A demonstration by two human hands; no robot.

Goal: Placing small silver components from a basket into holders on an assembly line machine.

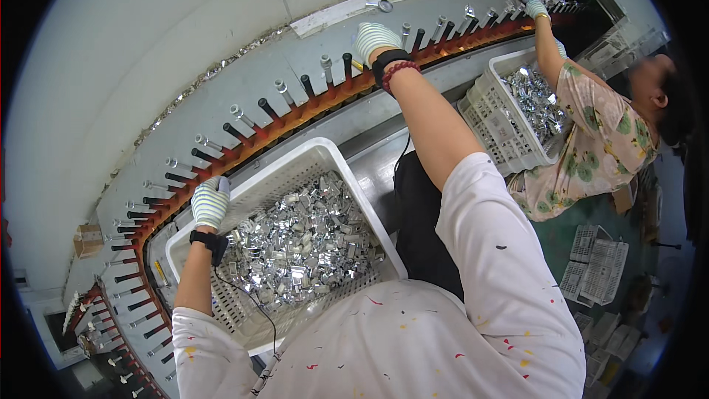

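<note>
My left hand, in a striped knit glove, is above the far left rim of a white plastic basket. Its fingers are bent closed, and whatever they hold is hidden. Shiny small metal pieces fill much of the basket. My right hand, gloved the same way, reaches out to the curved row of upright pegs. Its fingers curl down among them, with the tips mostly out of sight. Black pegs alternate with pegs topped by clear or silvery sleeves, all on red bases.
An orange-lit curved track carries the pegs along a grey table. At right, a co-worker reaches a gloved hand to the pegs, beside another basket of metal pieces. A thin cable hangs from my left wrist.
</note>
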